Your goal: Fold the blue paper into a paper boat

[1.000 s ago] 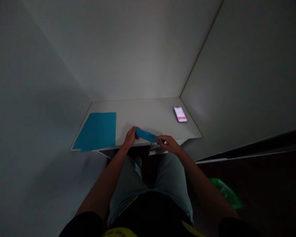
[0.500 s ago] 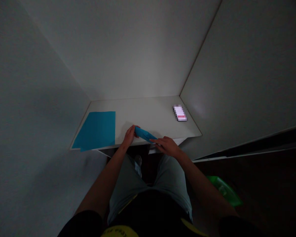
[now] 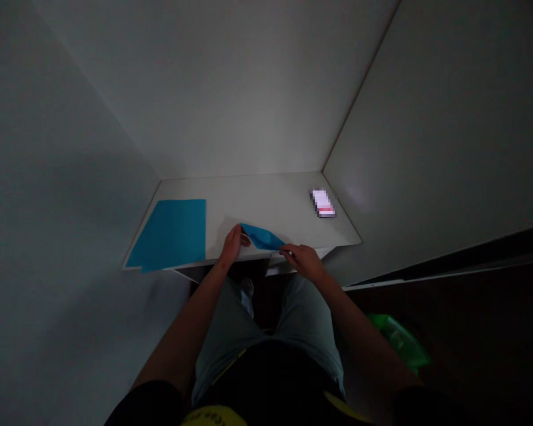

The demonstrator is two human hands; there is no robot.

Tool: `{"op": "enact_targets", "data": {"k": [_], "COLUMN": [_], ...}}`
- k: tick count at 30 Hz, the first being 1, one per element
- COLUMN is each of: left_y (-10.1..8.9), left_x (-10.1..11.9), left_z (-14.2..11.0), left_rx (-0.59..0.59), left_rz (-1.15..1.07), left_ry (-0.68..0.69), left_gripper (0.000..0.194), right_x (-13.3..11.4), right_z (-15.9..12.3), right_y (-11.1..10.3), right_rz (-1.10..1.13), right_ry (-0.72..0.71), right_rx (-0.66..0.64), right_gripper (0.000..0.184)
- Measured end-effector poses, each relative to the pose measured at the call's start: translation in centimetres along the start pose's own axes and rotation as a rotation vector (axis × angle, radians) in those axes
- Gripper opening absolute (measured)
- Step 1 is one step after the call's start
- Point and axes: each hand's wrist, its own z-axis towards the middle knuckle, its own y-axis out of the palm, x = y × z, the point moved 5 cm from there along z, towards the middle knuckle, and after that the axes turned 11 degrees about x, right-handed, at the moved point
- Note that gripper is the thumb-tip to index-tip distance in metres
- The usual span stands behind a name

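Note:
A small folded blue paper (image 3: 262, 238) lies at the front edge of a white table (image 3: 266, 207) set in a dim corner. My left hand (image 3: 231, 244) pinches the paper's left end, fingers closed on it. On the paper's right tip, my right hand (image 3: 302, 262) presses with its fingers together. A larger flat blue sheet (image 3: 171, 232) rests on the table's left part, its near corner hanging over the edge.
A lit phone (image 3: 323, 204) lies at the table's back right, close to the right wall. White walls close in on three sides. A green object (image 3: 397, 340) sits on the dark floor at my right. My knees are under the table's edge.
The folded blue paper has opened out from a narrow strip into a wider triangular shape. My right hand has shifted slightly along its right tip.

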Motion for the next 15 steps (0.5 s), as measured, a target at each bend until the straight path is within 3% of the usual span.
{"op": "enact_targets", "data": {"k": [10,15], "left_y": [0.5,0.5], "left_x": [0.5,0.8], "left_z": [-0.4,-0.5], "left_rx": [-0.071,-0.074], "left_rz": [-0.011,0.014], "left_ry": [0.028,0.041], "left_gripper": [0.066,0.062], "right_x": [8.2,11.1], "right_z": [-0.2,1.4], "right_y": [-8.2,-9.4], "right_rz": [-0.27,-0.268], "right_ry": [0.243,0.347], "right_rx": [0.089,0.079], "right_gripper": [0.035,0.039]}}
